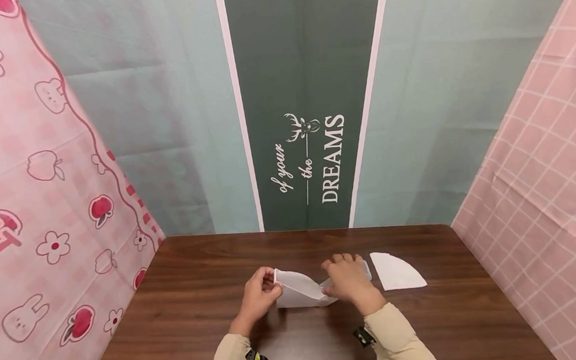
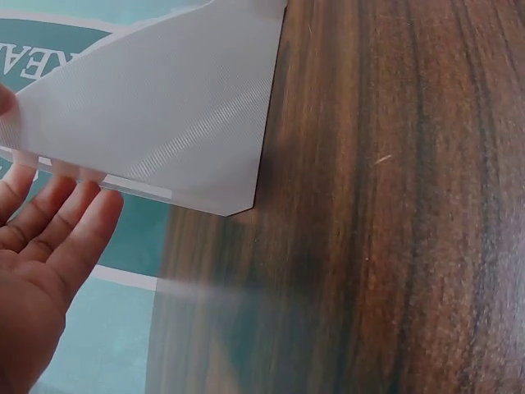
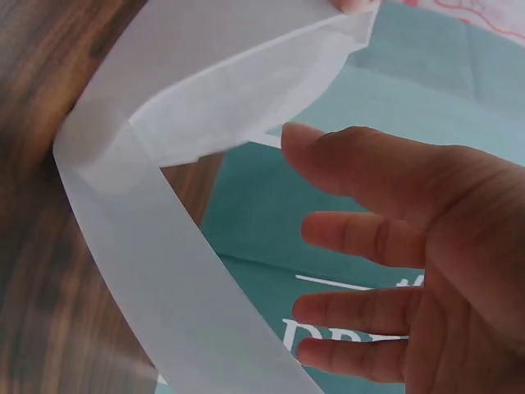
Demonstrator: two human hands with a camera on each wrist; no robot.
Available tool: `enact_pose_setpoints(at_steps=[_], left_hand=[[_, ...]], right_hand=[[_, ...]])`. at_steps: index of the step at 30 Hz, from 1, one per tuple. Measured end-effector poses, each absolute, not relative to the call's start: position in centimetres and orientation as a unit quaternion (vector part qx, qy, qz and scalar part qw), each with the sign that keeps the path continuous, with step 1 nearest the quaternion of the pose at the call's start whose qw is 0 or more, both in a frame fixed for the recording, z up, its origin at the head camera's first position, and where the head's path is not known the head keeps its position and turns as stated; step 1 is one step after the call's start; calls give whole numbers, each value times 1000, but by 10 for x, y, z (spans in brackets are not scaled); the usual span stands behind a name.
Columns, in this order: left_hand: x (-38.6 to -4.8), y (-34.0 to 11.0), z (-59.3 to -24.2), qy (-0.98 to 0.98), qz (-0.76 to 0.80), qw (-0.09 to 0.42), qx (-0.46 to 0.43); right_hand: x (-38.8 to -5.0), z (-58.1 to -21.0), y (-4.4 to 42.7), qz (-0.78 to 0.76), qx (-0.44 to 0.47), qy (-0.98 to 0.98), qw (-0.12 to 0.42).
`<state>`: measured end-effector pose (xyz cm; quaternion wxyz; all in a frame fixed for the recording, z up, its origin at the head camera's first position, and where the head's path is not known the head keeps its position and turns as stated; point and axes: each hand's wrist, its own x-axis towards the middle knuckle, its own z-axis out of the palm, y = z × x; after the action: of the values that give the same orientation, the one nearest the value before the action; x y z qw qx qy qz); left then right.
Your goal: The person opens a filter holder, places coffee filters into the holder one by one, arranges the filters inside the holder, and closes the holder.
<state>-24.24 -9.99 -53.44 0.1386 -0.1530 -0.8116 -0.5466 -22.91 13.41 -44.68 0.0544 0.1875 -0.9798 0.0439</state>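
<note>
A translucent white pouch or folded sheet (image 1: 296, 296) stands bent on the brown table, its upper edge curving. My left hand (image 1: 259, 298) pinches its left end between thumb and fingers; in the left wrist view the fingers of this hand (image 2: 49, 246) lie along the sheet's (image 2: 180, 107) edge. Over the right part is my right hand (image 1: 349, 280). The right wrist view has that hand (image 3: 410, 246) with fingers apart and nothing gripped, beside the bent sheet (image 3: 189, 279); whether a fingertip touches it I cannot tell.
To the right of my right hand, a white quarter-circle piece (image 1: 398, 271) lies flat on the wooden table (image 1: 177, 321). Behind the table hangs a green cloth (image 1: 290, 213) with lettering. Pink patterned cloths (image 1: 73, 262) hang at both sides.
</note>
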Motion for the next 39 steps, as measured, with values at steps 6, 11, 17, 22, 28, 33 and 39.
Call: enact_pose_setpoints(at_steps=[6,11,17,22,28,33,39], left_hand=[[-242,-97,-534,-825,-531,148,-122],[-242,-94,-534,-824,-533,159,-109],[-243,-92,-535,-812,-542,178,-120],[-246,-90,-536,-807,-542,199,-123],[-246,-87,-538,-802,-539,225,-123],[-244,-85,-542,-802,-531,243,-126],[-243,-83,-540,-802,-554,196,-104]], right_hand=[[-230,-437,140,51,180,-980,59],[-230,-432,147,68,170,-982,55],[-231,-426,159,72,154,-984,57],[-234,-420,170,81,143,-985,59],[-234,-418,184,100,137,-984,58],[-233,-421,197,102,134,-984,65],[-232,-425,210,118,128,-983,60]])
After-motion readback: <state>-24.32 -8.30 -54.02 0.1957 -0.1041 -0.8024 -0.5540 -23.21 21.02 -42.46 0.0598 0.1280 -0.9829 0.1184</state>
